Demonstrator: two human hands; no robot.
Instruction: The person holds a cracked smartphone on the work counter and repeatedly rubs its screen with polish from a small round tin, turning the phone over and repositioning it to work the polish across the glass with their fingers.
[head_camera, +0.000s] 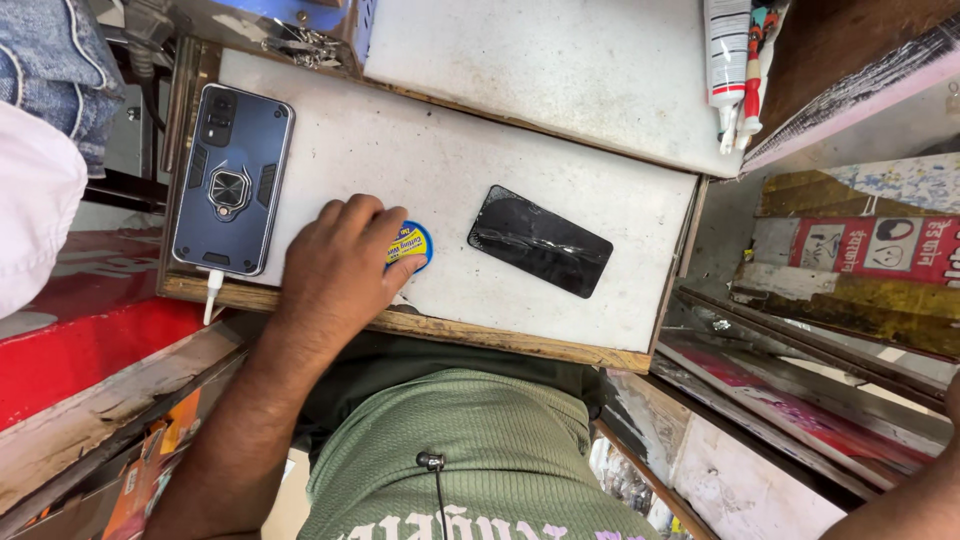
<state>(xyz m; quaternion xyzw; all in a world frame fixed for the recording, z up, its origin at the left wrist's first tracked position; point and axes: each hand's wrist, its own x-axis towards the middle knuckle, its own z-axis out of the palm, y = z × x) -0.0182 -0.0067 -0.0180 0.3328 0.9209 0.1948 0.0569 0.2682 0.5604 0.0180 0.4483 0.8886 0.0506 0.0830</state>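
My left hand (340, 265) lies palm down on a white work board (450, 150), its fingers closed over a small round blue and yellow tin (415, 243). A black phone screen panel (540, 241) lies flat on the board just right of the tin. At the board's left end sits a phone in a dark blue rugged case (232, 178), back up, with a white cable (211, 293) plugged into its lower end. Only my right forearm (905, 505) shows at the bottom right corner; the hand itself is out of view.
White tubes with red caps (735, 60) lie on a second white slab (560, 60) at the back right. Metal keys (300, 45) lie at the back. Red surfaces (80, 340) sit left, printed boards (860, 250) right. The board has a wooden front edge (450, 330).
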